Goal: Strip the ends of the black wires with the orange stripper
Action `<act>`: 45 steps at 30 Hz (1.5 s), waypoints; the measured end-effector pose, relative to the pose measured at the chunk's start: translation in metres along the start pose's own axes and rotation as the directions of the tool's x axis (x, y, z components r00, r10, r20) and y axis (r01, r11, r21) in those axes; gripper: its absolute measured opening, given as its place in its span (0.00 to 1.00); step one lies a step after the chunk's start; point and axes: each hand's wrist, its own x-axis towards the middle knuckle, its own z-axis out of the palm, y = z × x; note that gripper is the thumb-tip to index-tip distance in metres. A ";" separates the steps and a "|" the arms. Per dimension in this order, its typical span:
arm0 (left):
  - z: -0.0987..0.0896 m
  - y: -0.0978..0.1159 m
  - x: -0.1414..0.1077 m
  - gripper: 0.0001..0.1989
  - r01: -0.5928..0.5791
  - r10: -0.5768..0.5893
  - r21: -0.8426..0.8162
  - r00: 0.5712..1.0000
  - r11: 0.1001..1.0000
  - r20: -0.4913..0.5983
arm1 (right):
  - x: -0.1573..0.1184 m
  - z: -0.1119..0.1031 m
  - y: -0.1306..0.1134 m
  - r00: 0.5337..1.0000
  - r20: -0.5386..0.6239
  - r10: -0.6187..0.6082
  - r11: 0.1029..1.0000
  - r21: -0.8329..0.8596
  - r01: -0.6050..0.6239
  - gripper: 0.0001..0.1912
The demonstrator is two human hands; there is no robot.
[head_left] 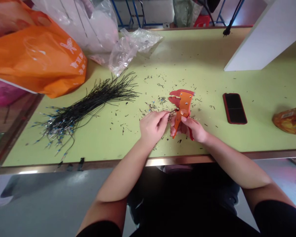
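Note:
My right hand [191,127] is wrapped round the handles of an orange and red wire stripper [185,102], whose jaws point up and left over the green table. Just left of the tool, my left hand [155,125] is closed in a pinch on a thin black wire [173,111], its end at the tool's side. A large bundle of black wires [88,104] lies at the left, with blue and metallic tips at its lower end. Small black and metallic scraps [160,84] are scattered round the tool and hands.
A black phone with a red edge [234,108] lies right of my hands, near a yellow-orange package [289,121]. An orange bag [39,56] and clear plastic bags [135,44] stand at the back left. A white panel [266,36] rises at the back right.

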 end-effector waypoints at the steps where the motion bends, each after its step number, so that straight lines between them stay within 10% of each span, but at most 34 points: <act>1: 0.000 0.000 0.000 0.11 0.000 0.000 0.002 1.000 1.000 -0.001 | 0.000 0.000 0.000 1.000 -0.001 -0.003 1.000 0.003 0.003 0.29; 45: 0.005 0.001 -0.004 0.05 -0.145 0.145 0.017 0.989 0.989 -0.009 | 0.004 0.002 0.006 0.990 -0.102 -0.093 0.992 -0.096 0.083 0.36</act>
